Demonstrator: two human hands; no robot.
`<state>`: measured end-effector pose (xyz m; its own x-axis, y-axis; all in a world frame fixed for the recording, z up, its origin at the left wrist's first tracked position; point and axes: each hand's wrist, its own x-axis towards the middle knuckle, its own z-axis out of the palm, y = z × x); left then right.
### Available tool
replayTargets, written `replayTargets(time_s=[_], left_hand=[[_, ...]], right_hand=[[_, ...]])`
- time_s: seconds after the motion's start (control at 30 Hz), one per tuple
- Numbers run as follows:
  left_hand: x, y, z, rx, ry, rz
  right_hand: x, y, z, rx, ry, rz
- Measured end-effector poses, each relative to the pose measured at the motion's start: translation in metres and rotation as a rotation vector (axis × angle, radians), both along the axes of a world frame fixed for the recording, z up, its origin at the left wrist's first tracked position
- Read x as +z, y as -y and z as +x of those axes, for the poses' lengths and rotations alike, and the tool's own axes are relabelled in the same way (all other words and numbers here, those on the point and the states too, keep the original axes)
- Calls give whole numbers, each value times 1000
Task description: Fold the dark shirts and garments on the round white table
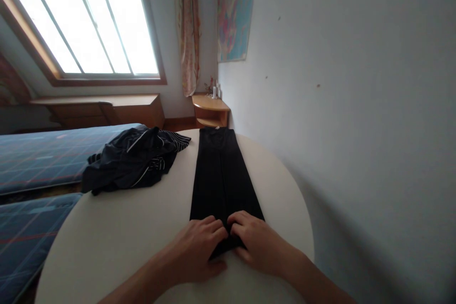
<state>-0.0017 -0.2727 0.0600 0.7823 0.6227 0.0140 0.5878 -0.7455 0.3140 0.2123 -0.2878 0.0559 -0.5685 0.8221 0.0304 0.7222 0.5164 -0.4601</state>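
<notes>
Black trousers (221,175) lie flat and lengthwise on a round white table (281,190), with a small pale tag at their far end and the near hem towards me. My left hand (203,247) rests on the left side of that near end. Its fingers are bent over the cloth and its thumb is apart, on the tabletop. On the right side, my right hand (254,242) has its fingers curled over the cloth and its thumb at the hem edge. The two hands' fingertips nearly meet at the middle.
A crumpled dark garment with white stripes (138,159) lies at the table's far left edge. Beds with blue plaid mattresses (46,156) stand to the left. A white wall (338,128) rises close on the right. A wooden corner shelf (210,103) stands beyond the table.
</notes>
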Motion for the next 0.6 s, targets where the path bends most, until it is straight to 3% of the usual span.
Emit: replayTargets(time_s=[0.17, 0.33, 0.6], left_hand=[[2, 3, -4, 78, -96, 22], [14, 0, -12, 131, -171, -6], [26, -1, -31, -7, -55, -130]], right_hand=[[5, 1, 3, -41, -51, -62], [12, 7, 13, -107, -16, -67], [22, 12, 33, -40, 15, -131]])
